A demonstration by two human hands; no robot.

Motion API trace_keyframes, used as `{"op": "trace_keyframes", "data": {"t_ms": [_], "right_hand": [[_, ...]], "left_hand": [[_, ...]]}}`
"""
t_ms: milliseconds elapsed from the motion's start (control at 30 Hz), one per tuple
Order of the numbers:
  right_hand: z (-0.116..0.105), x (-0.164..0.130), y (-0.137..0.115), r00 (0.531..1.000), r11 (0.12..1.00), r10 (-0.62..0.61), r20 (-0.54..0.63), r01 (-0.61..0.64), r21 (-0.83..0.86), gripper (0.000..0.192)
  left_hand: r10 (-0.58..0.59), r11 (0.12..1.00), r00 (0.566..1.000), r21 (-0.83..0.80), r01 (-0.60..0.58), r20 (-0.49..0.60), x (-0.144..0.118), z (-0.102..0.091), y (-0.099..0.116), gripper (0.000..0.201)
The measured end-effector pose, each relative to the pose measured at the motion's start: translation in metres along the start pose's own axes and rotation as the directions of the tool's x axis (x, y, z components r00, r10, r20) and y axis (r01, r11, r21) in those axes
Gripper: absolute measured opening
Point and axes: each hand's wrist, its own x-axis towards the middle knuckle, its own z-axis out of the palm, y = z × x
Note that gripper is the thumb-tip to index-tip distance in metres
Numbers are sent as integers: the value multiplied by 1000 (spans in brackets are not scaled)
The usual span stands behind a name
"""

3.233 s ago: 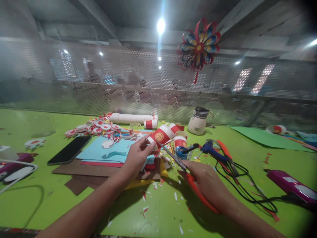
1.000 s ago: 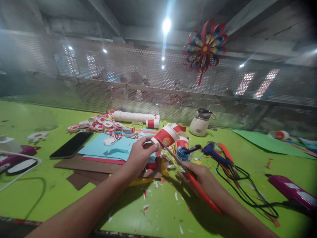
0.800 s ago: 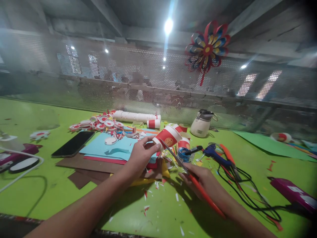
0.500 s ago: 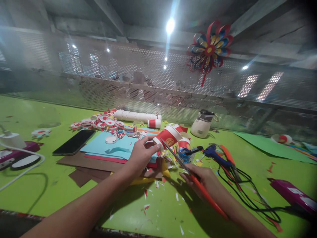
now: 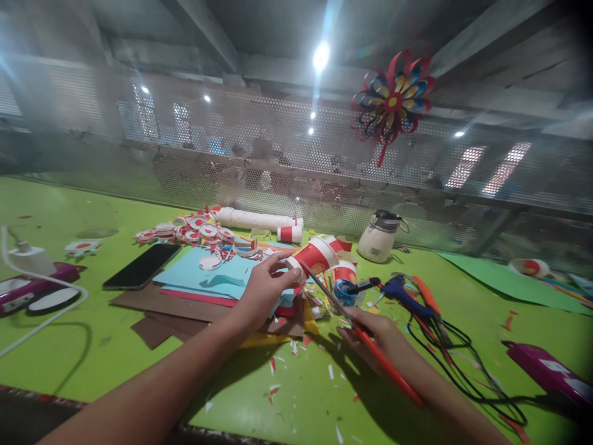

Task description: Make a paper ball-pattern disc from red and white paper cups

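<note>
head view | worn on the head | faces forward and down | close over green tabletop (image 5: 69, 364) | reaches mesh screen (image 5: 278, 154)

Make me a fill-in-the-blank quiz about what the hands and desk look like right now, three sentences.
1. The left hand holds a red and white paper ____.
2. The right hand holds scissors with ____ handles.
3. The phone lies on the table, which is ____ in colour.

Missing words: cup; red; green
</note>
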Motion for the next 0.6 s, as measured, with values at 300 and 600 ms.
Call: {"op": "trace_keyframes", "data": {"t_ms": [300, 600], "right_hand": [[2, -1, -3, 995, 993, -76, -62, 70, -94, 27], [6, -1, 4, 994, 986, -76, -75, 64, -155, 30]], "left_hand": [[24, 998, 1000, 58, -23, -18, -3, 4, 4, 45], [37, 997, 999, 61, -38, 22, 0, -1, -4, 40]]}}
